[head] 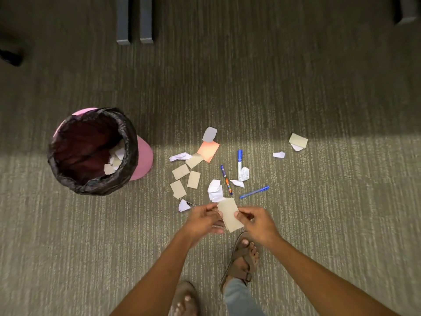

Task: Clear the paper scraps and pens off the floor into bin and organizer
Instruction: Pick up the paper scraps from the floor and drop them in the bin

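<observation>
Both hands hold a small stack of tan paper pieces [229, 214] above the carpet: my left hand [202, 218] grips its left edge, my right hand [256, 221] pinches its right edge. Beyond them lie more scraps: tan rectangles [181, 171], an orange sheet [208, 150], a grey piece [209, 134], crumpled white paper [215, 189]. A blue marker [240, 161], an orange-and-blue pen [226, 180] and a blue pen [254, 192] lie among them. The pink bin [145, 158] with a black liner stands at the left, holding a few scraps.
More scraps lie further right: a tan piece [298, 140] and a white one [279, 154]. Dark furniture legs [134, 21] stand at the far edge of the carpet. My sandalled feet [243, 258] are just below the hands. No organizer is in view.
</observation>
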`<state>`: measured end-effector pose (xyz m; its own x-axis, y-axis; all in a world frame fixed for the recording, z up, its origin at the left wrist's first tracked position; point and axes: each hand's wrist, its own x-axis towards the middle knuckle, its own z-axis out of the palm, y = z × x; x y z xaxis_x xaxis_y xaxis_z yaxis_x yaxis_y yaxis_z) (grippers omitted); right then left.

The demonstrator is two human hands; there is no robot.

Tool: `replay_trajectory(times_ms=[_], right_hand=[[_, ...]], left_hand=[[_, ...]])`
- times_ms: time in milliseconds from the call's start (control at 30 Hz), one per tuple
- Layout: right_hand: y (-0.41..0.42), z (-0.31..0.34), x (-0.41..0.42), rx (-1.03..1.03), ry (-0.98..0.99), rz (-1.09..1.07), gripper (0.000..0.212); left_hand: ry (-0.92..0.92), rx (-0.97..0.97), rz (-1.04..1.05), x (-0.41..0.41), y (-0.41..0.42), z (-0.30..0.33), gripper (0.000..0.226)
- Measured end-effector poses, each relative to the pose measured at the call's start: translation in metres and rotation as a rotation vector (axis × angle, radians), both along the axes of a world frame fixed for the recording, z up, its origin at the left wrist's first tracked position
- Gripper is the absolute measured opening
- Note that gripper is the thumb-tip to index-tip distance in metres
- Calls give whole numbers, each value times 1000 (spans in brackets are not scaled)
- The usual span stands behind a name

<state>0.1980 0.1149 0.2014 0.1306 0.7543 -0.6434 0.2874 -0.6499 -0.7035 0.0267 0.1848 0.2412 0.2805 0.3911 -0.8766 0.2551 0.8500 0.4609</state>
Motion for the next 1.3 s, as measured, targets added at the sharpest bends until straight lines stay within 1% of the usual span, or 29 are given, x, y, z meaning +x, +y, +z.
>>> replay_trajectory(times_ms=[67,133,333,467,600,767,867,933,1000,1100,1133,1233,1300], right_hand=[[1,3,6,10,-43,-4,20],[2,5,12,22,-68,-35,17],[17,14,26,15,-113,-71,18],[33,20,24,-32,-57,-106,22],[50,20,10,-49,-7,-114,21],[66,16,-17,-35,-2,-113,19],[72,18,-29,-56,34,-104,16],[80,20,-33,-84,57,-107,14],[89,26,-27,-142,64,-128,16],[103,34,-10,-181,-5,-121,23],[108,35,-3,-180,-37,-103,23],[129,42,9,-166,-92,-100,20],[146,50,12,-172,-84,-124,19]], left_hand=[[42,42,86,9,3,-1,40],[80,83,134,20,5,-1,41],[178,160,99,43,18,5,33],[182,180,48,39,37,12,33],[188,198,99,25,46,14,34],[154,177,124,-1,45,13,48],[194,193,127,-12,49,11,50],[244,204,137,-18,58,9,49],[299,217,128,-24,69,7,45],[329,208,140,-37,88,11,27],[337,211,123,-42,95,12,26],[350,269,66,-57,115,9,33],[362,251,83,-64,122,1,29]])
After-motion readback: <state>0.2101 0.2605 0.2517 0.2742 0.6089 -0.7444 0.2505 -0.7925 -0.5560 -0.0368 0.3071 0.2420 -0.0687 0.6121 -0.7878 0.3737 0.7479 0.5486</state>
